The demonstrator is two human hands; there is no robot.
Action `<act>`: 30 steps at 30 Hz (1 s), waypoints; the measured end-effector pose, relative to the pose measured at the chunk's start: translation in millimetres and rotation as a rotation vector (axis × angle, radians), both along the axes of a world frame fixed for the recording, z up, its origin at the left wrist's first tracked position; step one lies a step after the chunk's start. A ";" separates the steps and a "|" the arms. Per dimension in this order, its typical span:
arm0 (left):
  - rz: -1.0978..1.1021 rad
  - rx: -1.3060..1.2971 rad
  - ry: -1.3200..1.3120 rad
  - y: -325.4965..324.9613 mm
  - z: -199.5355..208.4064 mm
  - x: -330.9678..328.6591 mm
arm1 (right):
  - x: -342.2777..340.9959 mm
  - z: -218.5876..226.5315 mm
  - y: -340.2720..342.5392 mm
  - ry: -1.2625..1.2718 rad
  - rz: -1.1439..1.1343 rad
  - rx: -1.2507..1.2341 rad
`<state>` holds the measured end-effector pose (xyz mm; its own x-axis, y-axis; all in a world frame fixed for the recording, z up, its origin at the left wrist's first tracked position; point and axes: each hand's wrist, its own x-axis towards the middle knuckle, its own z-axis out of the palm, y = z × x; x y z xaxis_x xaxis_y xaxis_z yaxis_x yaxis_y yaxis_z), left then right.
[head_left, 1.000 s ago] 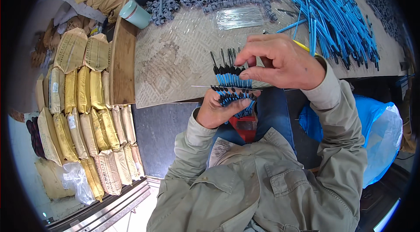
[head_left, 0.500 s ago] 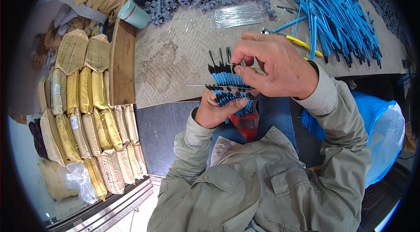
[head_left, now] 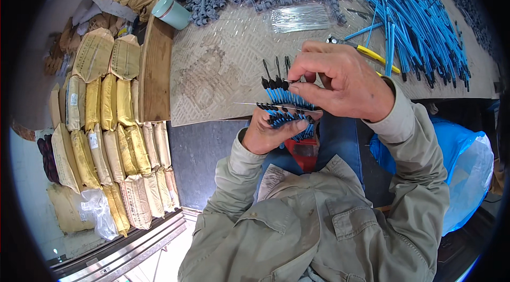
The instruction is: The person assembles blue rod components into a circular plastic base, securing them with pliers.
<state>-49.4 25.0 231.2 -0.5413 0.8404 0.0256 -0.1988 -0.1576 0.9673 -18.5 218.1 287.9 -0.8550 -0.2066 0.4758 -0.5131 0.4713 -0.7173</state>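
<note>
I'm holding the bundle [head_left: 276, 96] of blue rods upright, the left hand's [head_left: 264, 134] grip clamped around its lower part, with the desk [head_left: 194, 59] stretching beyond it. A wire [head_left: 245, 103] is crossing the bundle. I'm working the right hand [head_left: 342, 82] at the bundle's black tips, finger and thumb nearly together; whether they're pinching anything, I can't tell. I'm apparently handling single tips, so the next move is calling for steadiness below and a fine pinch above.

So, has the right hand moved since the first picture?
Yes: the right hand has shifted slightly left and down, judged against the yellow-handled pliers on the table, which now show more.
</note>
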 end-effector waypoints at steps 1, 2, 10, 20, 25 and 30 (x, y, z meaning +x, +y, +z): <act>0.000 0.000 -0.001 -0.6 -0.5 -0.3 | -0.9 0.3 -0.1 0.021 -0.007 0.013; -0.007 -0.013 0.043 -1.6 -1.4 -1.0 | -1.8 0.7 -0.4 0.042 -0.014 0.027; 0.017 -0.051 0.135 -3.7 2.6 -0.1 | 1.8 -2.7 -12.7 0.017 -0.104 -0.005; -0.055 -0.002 0.123 -7.1 -4.9 -3.8 | -4.2 0.9 -11.2 -0.043 -0.028 -0.035; -0.144 0.021 -0.018 -7.6 -2.4 -7.7 | -5.6 0.4 -9.2 0.001 0.091 -0.017; -0.103 0.009 0.095 -9.5 0.8 -5.8 | -3.6 4.6 -18.6 0.062 -0.004 0.095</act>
<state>-55.2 15.4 232.0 -0.4471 0.8908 0.0805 -0.1224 -0.1501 0.9811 -22.1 199.4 292.5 -0.8256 -0.2495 0.5061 -0.5527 0.5382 -0.6363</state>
